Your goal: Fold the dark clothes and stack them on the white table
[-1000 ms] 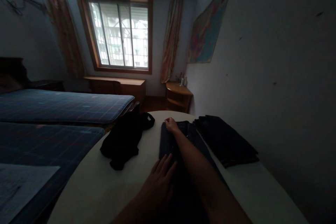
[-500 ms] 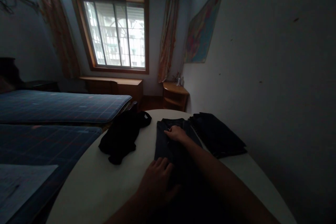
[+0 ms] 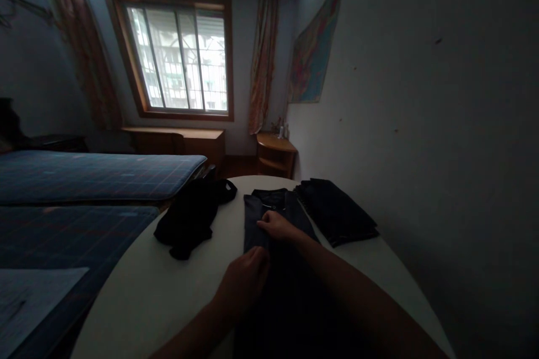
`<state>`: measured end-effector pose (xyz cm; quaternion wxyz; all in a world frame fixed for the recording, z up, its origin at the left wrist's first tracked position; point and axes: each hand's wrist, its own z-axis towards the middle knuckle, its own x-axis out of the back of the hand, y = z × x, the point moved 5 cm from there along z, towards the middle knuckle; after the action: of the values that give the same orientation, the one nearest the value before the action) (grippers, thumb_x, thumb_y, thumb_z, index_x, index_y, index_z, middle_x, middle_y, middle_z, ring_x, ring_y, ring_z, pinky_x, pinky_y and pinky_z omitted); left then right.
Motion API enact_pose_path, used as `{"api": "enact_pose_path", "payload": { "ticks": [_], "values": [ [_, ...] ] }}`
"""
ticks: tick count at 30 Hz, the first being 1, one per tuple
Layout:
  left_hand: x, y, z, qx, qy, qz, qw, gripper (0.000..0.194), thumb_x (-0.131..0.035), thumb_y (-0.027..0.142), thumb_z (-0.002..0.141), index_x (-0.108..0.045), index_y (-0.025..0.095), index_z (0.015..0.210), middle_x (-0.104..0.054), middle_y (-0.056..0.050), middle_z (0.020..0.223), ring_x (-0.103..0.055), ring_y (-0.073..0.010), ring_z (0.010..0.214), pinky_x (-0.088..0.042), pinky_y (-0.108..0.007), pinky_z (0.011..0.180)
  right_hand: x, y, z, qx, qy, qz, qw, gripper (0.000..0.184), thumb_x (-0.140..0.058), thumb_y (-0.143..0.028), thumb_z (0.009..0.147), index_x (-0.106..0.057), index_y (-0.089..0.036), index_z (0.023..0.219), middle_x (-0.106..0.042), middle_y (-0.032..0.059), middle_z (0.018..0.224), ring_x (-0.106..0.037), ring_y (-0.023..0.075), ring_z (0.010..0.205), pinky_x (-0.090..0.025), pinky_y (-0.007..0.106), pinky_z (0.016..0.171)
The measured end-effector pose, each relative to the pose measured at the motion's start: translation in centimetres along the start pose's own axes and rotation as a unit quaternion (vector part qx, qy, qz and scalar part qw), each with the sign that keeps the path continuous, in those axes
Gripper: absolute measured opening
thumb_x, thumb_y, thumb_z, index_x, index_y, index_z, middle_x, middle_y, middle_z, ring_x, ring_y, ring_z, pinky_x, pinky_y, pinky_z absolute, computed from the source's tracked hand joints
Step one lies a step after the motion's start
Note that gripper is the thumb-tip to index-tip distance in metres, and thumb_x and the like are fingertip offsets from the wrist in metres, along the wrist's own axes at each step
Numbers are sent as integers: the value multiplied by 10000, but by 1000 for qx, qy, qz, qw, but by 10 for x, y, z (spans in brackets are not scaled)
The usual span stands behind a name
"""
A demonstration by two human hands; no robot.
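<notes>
Our right hand [image 3: 275, 225] is bunched, fingers curled close, on the upper front of the dark garment [image 3: 288, 286]; our left hand [image 3: 246, 272], loosely curled, is at its left side, nearer us. We cannot tell whether either pinches cloth. The garment lies on the bench [image 3: 181, 297] beneath both hands. Uneven pulling could skew it; sweeping rightward could disturb the folded clothes [image 3: 337, 213] beyond our right hand.

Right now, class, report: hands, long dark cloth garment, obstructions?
Bare left hand on long dark cloth garment, right hand farther up; grips unclear. Garment lies on round white table. Crumpled black cloth left, folded dark fabric right; right forearm crosses garment.
</notes>
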<state>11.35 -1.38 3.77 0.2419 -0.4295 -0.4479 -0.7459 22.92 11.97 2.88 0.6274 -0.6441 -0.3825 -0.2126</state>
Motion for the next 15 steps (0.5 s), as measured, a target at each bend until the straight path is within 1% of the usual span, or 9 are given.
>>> {"api": "enact_pose_path", "payload": {
  "ticks": [2,4,5,7,9,11,12,13,15],
  "values": [
    [-2,-1,0,-38,-3,-26,999,129,-443,169,952,-550,228,993,-677,-13,977,-654,-170,841,-478,-277,744,-4,5,-3,-4,-6,19,1000,302,-670,-332,847,-676,-122,1063,-700,47,926,-619,136,772,-427,205,622],
    [-5,-3,0,-73,-11,-29,997,141,-458,158,933,-556,233,999,-673,-12,977,-649,-178,847,-485,-290,751,-11,8,-5,6,-34,45,998,351,-739,-368,785,-686,-123,1032,-706,51,945,-637,156,807,-453,216,655],
    [-5,-5,1,-82,-4,-27,996,142,-461,151,921,-557,232,988,-668,-17,974,-643,-184,853,-490,-300,759,-13,8,-6,20,-40,60,997,356,-762,-377,758,-691,-127,1002,-706,48,948,-640,167,830,-462,224,677],
    [-1,-12,2,-77,43,-25,996,131,-456,143,905,-545,224,959,-651,-34,970,-627,-201,889,-497,-333,799,-14,5,-6,57,-23,90,994,323,-769,-369,745,-689,-137,954,-703,40,947,-635,181,870,-469,242,724],
    [5,-23,4,-53,116,-31,991,131,-445,145,894,-525,213,973,-631,-67,1030,-605,-227,985,-493,-385,882,-14,1,-6,81,10,125,989,275,-739,-350,772,-672,-144,940,-697,30,922,-626,175,863,-472,251,738],
    [8,-35,5,-32,166,-43,985,177,-439,165,894,-510,198,1053,-607,-107,1138,-575,-250,1100,-469,-436,970,-19,1,-6,61,11,189,980,235,-692,-330,818,-644,-149,960,-692,18,892,-625,155,821,-479,242,713],
    [7,-41,6,-26,176,-50,983,229,-436,179,897,-499,189,1118,-593,-124,1197,-559,-257,1152,-452,-456,1008,-23,2,-5,39,-1,224,974,216,-666,-320,841,-631,-151,972,-691,13,873,-628,145,792,-484,235,693],
    [5,-46,7,-19,176,-56,983,286,-430,193,905,-482,179,1186,-580,-136,1248,-545,-259,1194,-436,-468,1038,-27,3,-6,16,-16,252,967,198,-644,-310,859,-622,-151,975,-690,11,849,-632,137,758,-489,229,671],
    [0,-56,9,-2,155,-64,986,383,-400,222,930,-439,163,1306,-563,-148,1322,-528,-256,1248,-408,-477,1080,-35,5,-8,-20,-46,279,959,179,-629,-305,873,-622,-147,958,-691,15,807,-640,133,695,-501,231,633]
  ]
}}
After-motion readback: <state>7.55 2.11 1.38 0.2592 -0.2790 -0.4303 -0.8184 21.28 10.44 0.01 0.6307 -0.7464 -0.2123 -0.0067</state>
